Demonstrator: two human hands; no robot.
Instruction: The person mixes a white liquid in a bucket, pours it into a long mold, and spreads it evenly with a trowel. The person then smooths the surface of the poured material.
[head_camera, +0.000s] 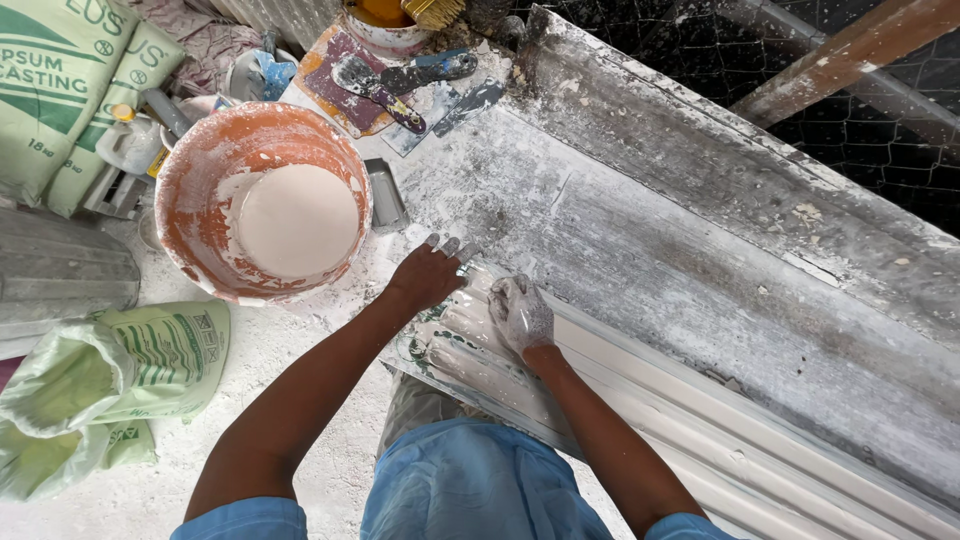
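While both hands press flat and released, left hand (428, 275) and right hand (520, 312) rest on the moulding's (600, 400) near end; it runs away rightward.

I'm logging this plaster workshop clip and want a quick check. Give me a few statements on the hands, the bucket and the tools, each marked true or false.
1. Both hands rest on the ribbed white moulding. True: left hand, right hand.
2. The orange bucket is empty. False: it holds pale plaster mix.
3. The right hand is coated in white plaster. True.
4. The left hand holds a scraper. False: the scrapers lie beyond the bucket, untouched.
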